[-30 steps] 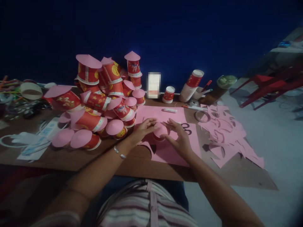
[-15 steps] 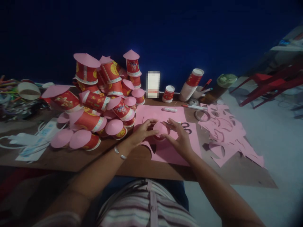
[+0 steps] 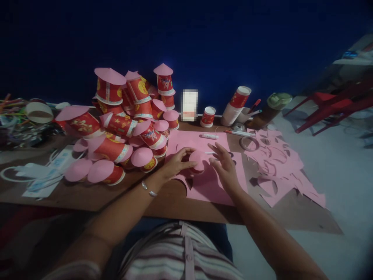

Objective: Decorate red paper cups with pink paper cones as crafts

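Observation:
A red paper cup topped with a pink paper cone (image 3: 198, 159) stands on the pink paper sheet (image 3: 215, 186) in front of me. My left hand (image 3: 181, 162) grips it from the left, thumb across the near side and fingers behind. My right hand (image 3: 223, 165) is just to the right, apart from the cone, with its fingers spread and nothing in it. Under the right hand's fingers part of a white-handled pair of scissors or similar thin tool (image 3: 210, 153) shows; its kind is partly hidden. A glue stick (image 3: 210, 136) lies farther back on the sheet.
Several cone-topped red cups (image 3: 110, 124) are heaped on the left. A white power strip (image 3: 43, 175) with cables lies beside them. Cut pink paper scraps (image 3: 274, 163), a tape roll (image 3: 249, 143), a small red cup (image 3: 208, 116) and a stack of cups (image 3: 236, 105) are to the right and back.
My right hand has moved off the cone toward the right, and its fingers have spread. My left hand still holds the cone-topped cup in about the same place.

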Demonstrator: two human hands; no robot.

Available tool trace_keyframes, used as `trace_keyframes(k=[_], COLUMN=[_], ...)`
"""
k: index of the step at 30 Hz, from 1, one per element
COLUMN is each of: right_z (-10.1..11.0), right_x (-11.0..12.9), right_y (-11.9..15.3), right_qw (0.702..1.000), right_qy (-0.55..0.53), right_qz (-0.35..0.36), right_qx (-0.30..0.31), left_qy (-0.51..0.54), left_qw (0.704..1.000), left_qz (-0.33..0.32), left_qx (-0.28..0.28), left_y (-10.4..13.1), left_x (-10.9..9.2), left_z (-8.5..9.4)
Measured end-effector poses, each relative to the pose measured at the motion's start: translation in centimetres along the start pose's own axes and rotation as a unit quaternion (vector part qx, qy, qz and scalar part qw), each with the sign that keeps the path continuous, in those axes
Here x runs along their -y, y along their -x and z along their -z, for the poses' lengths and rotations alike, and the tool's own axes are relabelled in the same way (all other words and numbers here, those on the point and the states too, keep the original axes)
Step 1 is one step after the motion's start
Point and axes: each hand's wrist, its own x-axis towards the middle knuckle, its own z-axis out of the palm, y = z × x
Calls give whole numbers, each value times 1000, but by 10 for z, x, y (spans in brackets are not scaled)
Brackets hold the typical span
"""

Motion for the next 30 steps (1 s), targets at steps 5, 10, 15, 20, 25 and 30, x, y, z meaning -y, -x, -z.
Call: trace_keyframes(k=[5, 10, 15, 20, 25, 30], right_z=[-4, -4, -3, -3, -1, 0], right_x=[-7, -9, -18, -22, -23, -23], right_y=[-3, -3, -5, -6, -8, -8], right_qw=[979, 972, 968, 963, 959, 961], right_qy=[-157, -174, -172, -175, -186, -167], right_qz=[-130, -156, -165, -186, -199, -211], right_qx=[-10, 33, 77, 81, 83, 60], left_qy=[-10, -16, -7, -1, -1, -4], left_qw=[1000, 999, 1000, 1000, 1000, 1000], left_qz=[-29, -29, -30, -28, -25, -26], left_qx=[-1, -1, 4, 5, 7, 5], left_y=[-3, -2, -3, -2, -1, -2], left_x=[4, 1, 2, 1, 0, 1], left_z=[2, 2, 3, 2, 1, 2])
